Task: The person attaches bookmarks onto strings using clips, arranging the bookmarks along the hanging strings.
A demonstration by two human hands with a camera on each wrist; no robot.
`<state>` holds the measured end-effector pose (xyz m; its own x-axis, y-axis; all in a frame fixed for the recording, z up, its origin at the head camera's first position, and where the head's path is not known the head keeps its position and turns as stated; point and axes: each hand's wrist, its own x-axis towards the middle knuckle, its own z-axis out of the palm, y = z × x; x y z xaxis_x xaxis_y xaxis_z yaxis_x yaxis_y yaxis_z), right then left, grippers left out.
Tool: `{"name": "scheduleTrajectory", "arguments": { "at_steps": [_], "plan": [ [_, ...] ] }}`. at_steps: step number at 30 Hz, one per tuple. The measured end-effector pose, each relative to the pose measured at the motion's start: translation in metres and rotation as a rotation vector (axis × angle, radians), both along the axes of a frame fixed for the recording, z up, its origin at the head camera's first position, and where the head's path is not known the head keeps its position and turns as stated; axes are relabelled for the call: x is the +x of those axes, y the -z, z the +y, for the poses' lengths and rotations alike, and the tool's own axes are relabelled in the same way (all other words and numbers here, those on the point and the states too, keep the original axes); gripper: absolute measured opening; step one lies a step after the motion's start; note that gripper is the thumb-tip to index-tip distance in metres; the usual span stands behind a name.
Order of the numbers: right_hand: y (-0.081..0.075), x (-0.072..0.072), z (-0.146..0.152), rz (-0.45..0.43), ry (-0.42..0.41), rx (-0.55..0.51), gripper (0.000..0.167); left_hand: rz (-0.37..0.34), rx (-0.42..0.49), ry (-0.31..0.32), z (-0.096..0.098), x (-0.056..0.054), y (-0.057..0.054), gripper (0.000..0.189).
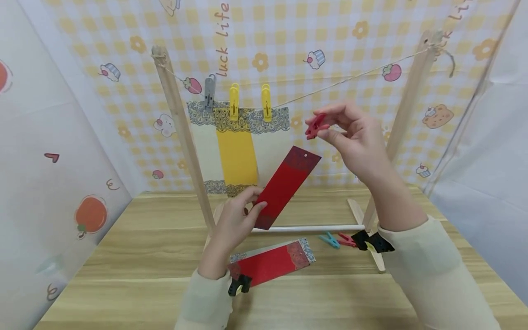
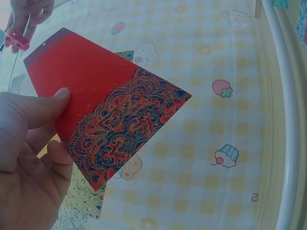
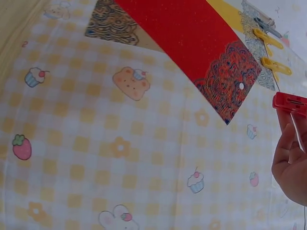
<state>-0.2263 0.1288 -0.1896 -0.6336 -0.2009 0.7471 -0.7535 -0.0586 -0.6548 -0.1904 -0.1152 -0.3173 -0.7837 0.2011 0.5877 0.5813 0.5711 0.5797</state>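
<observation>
My left hand (image 1: 237, 222) pinches a red bookmark-like card (image 1: 284, 185) by its lower end, thumb on the front. The card tilts up to the right; its patterned top end has a small punched hole. In my right hand (image 1: 359, 142), thumb and fingers pinch a red clothespin (image 1: 316, 127), above and right of the card and apart from it. A thin string (image 1: 342, 81) runs behind. On its left part, a grey clothespin (image 1: 209, 93) and two yellow clothespins (image 1: 266, 103) hold cream cards (image 1: 272, 146) and a yellow card (image 1: 237, 156) with lacy patterned ends.
Two wooden posts (image 1: 181, 137) carry the string, with a white rod (image 1: 313, 228) low between them. Another red card (image 1: 268, 265) lies over a pale patterned card on the wooden table (image 1: 123, 261). A blue clothespin (image 1: 330, 240) and another red clothespin (image 1: 347, 239) lie near the right post's foot.
</observation>
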Motion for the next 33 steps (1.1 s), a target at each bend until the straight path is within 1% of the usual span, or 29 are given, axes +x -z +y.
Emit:
{"name": "scheduleTrajectory", "arguments": {
  "at_steps": [1,4,12,16,18,21,23,26,30,32,33],
  "plan": [
    [-0.003,0.0,-0.002,0.006,-0.001,-0.013,0.03,0.005,0.008,0.004,0.001,-0.001,-0.001,0.024],
    [-0.011,-0.001,-0.007,0.051,0.0,-0.035,0.025,0.017,0.033,0.011,0.005,-0.002,-0.003,0.024],
    [-0.033,-0.005,-0.019,0.184,0.033,-0.039,0.016,0.041,0.088,0.024,0.013,-0.008,-0.011,0.024],
    [-0.042,-0.009,-0.024,0.226,0.035,-0.052,0.012,0.058,0.123,0.048,0.016,-0.01,-0.015,0.023],
    [-0.046,-0.011,-0.026,0.254,0.049,-0.053,0.01,0.065,0.137,0.059,0.018,-0.011,-0.017,0.022],
    [-0.05,-0.012,-0.027,0.241,0.057,-0.056,0.009,0.062,0.15,0.07,0.02,-0.012,-0.017,0.022],
    [-0.052,-0.012,-0.029,0.219,0.071,-0.037,0.007,0.051,0.153,0.068,0.021,-0.013,-0.017,0.022],
    [-0.056,-0.011,-0.03,0.151,0.086,-0.005,0.008,0.039,0.157,0.062,0.022,-0.014,-0.017,0.022],
    [-0.061,-0.01,-0.03,0.063,0.106,0.029,0.012,0.042,0.166,0.068,0.025,-0.015,-0.017,0.023],
    [-0.062,-0.01,-0.028,0.03,0.109,0.046,0.013,0.038,0.17,0.068,0.027,-0.016,-0.017,0.023],
    [-0.063,-0.011,-0.027,0.028,0.116,0.063,0.013,0.036,0.172,0.067,0.028,-0.016,-0.017,0.023]
  ]
}}
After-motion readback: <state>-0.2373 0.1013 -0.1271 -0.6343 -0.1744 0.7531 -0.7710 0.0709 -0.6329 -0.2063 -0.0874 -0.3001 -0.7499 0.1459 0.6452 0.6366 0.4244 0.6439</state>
